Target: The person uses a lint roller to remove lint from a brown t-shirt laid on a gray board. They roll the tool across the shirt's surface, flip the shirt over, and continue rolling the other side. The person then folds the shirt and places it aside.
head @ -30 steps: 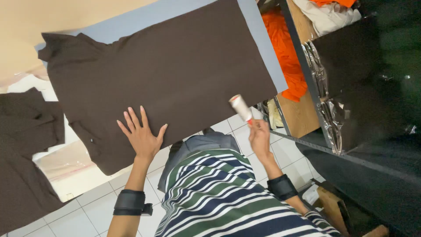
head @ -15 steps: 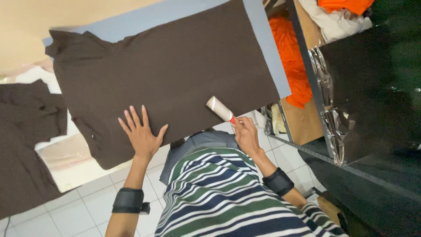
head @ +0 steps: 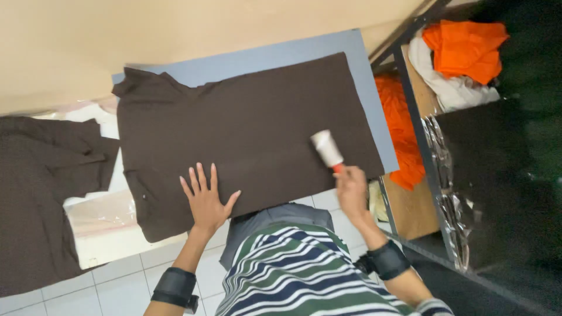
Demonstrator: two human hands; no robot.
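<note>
Left hand [head: 206,202]: lay flat, fingers spread, palm down on the near edge of a dark brown shirt [head: 246,134] spread across the grey desk [head: 363,88]. Right hand [head: 351,190]: closed around the red handle of a white lint roller [head: 326,148], whose roll rested on the shirt's right part. Nearby: a second dark garment [head: 41,193] at left, orange cloth [head: 398,129] beside the desk's right edge.
</note>
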